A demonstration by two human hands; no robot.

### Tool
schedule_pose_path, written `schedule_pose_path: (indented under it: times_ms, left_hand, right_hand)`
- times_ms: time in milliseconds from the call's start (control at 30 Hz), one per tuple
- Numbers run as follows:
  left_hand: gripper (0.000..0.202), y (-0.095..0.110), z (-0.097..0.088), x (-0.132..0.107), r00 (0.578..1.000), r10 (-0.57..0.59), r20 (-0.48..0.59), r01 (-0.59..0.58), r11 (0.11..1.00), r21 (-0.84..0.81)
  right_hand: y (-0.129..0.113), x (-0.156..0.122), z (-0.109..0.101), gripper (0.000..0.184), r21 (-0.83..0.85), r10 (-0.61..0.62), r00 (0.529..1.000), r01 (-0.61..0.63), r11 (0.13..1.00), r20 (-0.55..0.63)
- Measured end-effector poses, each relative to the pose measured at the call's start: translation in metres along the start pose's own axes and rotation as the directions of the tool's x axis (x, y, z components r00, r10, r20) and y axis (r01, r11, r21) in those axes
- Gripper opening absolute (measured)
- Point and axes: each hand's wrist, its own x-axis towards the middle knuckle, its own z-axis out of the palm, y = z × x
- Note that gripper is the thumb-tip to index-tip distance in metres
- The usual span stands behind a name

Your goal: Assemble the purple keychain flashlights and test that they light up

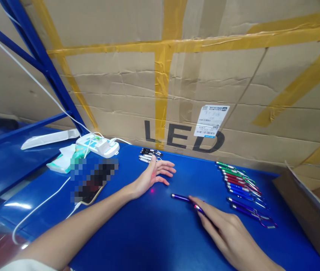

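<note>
My right hand (227, 229) is closed around a slim purple laser pen (181, 197), whose tip points left. A second purple end (198, 209) with a red glow also shows at these fingers; whether it is a separate pen is hidden. My left hand (155, 175) is open, its fingers spread over the blue table and holding nothing. Red light falls on its palm and fingers, and a red dot (152, 191) shines on the table just below. Beyond the left fingers lie several black and silver pens (147, 154) with clips, partly covered by the thumb.
Right of my hands lies a row of green, red, blue and purple pens (237, 180) with carabiner clips. An open cardboard box (298, 210) stands far right. At left are a phone (94, 184) on a cable, tissues (61, 162) and a power strip (109, 150). A large carton (120, 86) backs the table.
</note>
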Motion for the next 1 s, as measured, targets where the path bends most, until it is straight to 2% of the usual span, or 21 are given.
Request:
schedule_pose_path:
  times_ms: [133, 433, 633, 1000]
  left_hand:
    - [0.095, 0.0006, -0.0011, -0.0002, 1.000, -0.006, -0.001, 0.006, 1.000, -0.028]
    - [0.095, 0.0004, -0.0020, 0.0000, 1.000, -0.010, 0.013, 0.010, 0.999, -0.043]
    - [0.098, 0.0015, -0.0018, -0.0002, 1.000, -0.021, 0.010, 0.022, 0.999, -0.045]
    - [0.098, -0.0010, -0.0016, 0.0000, 0.999, -0.022, 0.025, 0.023, 0.999, -0.027]
  right_hand:
    - [0.0024, -0.0004, 0.0003, 0.045, -0.013, 0.019, 0.999, -0.020, 1.000, -0.038]
    - [0.0038, 0.0004, 0.0025, 0.045, -0.006, 0.005, 0.999, -0.005, 1.000, -0.042]
    - [0.0078, -0.0040, 0.0054, 0.050, -0.009, 0.017, 1.000, -0.017, 1.000, 0.012]
    - [0.0076, -0.0026, 0.0020, 0.050, -0.024, 0.013, 1.000, -0.013, 1.000, 0.012]
